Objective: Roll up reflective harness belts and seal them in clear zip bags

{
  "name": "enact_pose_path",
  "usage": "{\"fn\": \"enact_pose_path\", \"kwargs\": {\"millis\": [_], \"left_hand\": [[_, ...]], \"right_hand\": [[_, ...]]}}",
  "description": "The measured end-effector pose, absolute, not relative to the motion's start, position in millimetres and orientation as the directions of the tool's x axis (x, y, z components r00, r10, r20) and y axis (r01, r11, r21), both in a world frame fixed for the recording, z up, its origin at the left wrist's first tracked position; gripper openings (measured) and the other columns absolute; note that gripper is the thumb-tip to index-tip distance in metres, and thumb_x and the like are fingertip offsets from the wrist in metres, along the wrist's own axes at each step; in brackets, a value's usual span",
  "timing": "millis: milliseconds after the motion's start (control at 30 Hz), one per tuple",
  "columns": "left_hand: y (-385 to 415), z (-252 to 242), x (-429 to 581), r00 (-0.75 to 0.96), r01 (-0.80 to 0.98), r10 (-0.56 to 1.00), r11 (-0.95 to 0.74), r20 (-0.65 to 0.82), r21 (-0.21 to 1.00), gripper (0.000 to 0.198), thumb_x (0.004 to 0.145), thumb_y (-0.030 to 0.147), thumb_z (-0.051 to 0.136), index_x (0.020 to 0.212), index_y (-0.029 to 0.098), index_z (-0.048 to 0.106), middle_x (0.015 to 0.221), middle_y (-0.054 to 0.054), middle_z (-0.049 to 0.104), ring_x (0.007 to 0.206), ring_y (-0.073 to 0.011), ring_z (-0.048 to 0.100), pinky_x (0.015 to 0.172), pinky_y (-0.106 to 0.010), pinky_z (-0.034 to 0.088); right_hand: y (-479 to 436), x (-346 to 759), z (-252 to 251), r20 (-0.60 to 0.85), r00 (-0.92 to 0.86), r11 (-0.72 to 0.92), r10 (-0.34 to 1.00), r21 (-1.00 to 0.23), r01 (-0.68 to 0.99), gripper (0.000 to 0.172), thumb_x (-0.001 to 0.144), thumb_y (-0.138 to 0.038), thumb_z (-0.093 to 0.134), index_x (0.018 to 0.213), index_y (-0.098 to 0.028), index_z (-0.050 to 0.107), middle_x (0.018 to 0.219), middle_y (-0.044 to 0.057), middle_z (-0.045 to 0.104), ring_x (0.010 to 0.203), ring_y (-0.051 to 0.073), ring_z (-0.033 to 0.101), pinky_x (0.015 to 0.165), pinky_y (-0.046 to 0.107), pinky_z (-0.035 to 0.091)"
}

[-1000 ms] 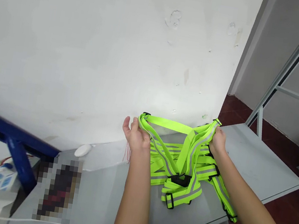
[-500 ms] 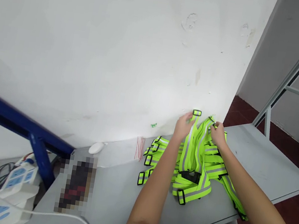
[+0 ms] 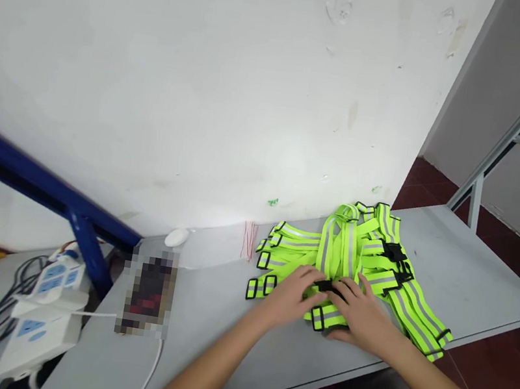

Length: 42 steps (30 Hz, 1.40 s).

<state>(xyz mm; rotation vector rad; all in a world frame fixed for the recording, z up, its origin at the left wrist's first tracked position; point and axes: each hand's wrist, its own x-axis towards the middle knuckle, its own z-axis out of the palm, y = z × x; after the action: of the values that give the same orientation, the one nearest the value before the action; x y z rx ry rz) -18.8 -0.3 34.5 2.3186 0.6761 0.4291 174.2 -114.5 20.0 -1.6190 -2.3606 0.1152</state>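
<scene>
Fluorescent yellow-green reflective strap vests with grey stripes and black buckles lie heaped on the grey table. The vest in front (image 3: 342,250) is gathered into a looped bundle, with a black buckle (image 3: 324,285) at its near part. My left hand (image 3: 291,295) rests at the buckle's left side, thumb and fingers curved apart. From the right, my right hand (image 3: 362,316) reaches over the same part, fingers spread across the buckle and strap, its thumb near the front edge. A black slider (image 3: 318,318) shows between the hands. Part of the strap under my fingers is hidden.
A clear plastic bag with red lines (image 3: 249,240) lies along the white wall, beside a white oval object (image 3: 177,237). A blurred-out dark item (image 3: 148,295) and white power strips (image 3: 46,312) are at left. A blue metal frame (image 3: 84,245) stands there too.
Both hands have come down from the upper strap ends, which they were raising, to the buckle at the near part. The raised straps now lie folded down in loops.
</scene>
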Motion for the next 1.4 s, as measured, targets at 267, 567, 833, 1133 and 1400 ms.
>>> {"fn": "enact_pose_path", "kwargs": {"millis": [267, 567, 833, 1133, 1400], "left_hand": [[-32.4, 3.6, -40.6, 0.845, 0.407, 0.519, -0.781, 0.13, 0.473, 0.032, 0.08, 0.036, 0.068, 0.106, 0.021, 0.057, 0.116, -0.009, 0.056, 0.109, -0.0279, 0.05, 0.096, -0.044, 0.041], [-52.9, 7.1, -29.0, 0.644, 0.579, 0.739, -0.641, 0.2, 0.504, 0.019, 0.087, 0.035, 0.056, 0.097, 0.019, 0.054, 0.106, -0.009, 0.056, 0.101, -0.027, 0.051, 0.086, -0.042, 0.042], [-68.9, 14.5, 29.3, 0.685, 0.614, 0.68, -0.732, 0.263, 0.296, 0.025, 0.089, 0.035, 0.057, 0.107, 0.019, 0.052, 0.116, -0.01, 0.056, 0.107, -0.0292, 0.05, 0.085, -0.042, 0.038], [-62.2, -1.5, 28.1, 0.755, 0.58, 0.633, -0.767, 0.171, 0.275, 0.06, 0.077, 0.055, 0.07, 0.119, 0.016, 0.051, 0.111, -0.01, 0.058, 0.107, -0.0311, 0.05, 0.088, -0.043, 0.039], [-62.9, -0.5, 24.4, 0.763, 0.609, 0.636, -0.767, 0.111, 0.203, 0.044, 0.081, 0.045, 0.069, 0.112, 0.017, 0.055, 0.107, -0.009, 0.058, 0.104, -0.0299, 0.051, 0.085, -0.042, 0.038]], "right_hand": [[-128.7, 180.4, -8.9, 0.355, -0.084, 0.275, 0.931, -0.533, 0.8, 0.036, 0.079, -0.034, 0.066, 0.113, -0.024, 0.061, 0.111, 0.011, 0.065, 0.108, 0.032, 0.055, 0.103, 0.057, 0.032], [-130.1, 193.1, -15.9, 0.393, 0.561, 0.107, 0.728, -0.874, 0.474, 0.042, 0.099, -0.044, 0.018, 0.092, -0.023, 0.053, 0.085, 0.007, 0.061, 0.088, 0.023, 0.06, 0.089, 0.041, 0.045], [-129.9, 193.1, -23.3, 0.359, 0.587, 0.184, 0.725, -0.923, 0.337, 0.048, 0.098, -0.053, 0.023, 0.098, -0.021, 0.058, 0.095, 0.009, 0.068, 0.097, 0.024, 0.064, 0.094, 0.042, 0.048], [-130.2, 195.1, -19.1, 0.355, 0.646, 0.172, 0.676, -0.928, 0.331, 0.052, 0.098, -0.053, 0.02, 0.084, -0.022, 0.06, 0.077, 0.01, 0.064, 0.091, 0.027, 0.063, 0.087, 0.042, 0.049], [-137.5, 197.4, -11.4, 0.378, 0.694, 0.128, 0.614, -0.914, 0.384, 0.03, 0.095, -0.047, 0.039, 0.095, -0.021, 0.055, 0.09, 0.008, 0.063, 0.093, 0.025, 0.06, 0.093, 0.043, 0.043]]}}
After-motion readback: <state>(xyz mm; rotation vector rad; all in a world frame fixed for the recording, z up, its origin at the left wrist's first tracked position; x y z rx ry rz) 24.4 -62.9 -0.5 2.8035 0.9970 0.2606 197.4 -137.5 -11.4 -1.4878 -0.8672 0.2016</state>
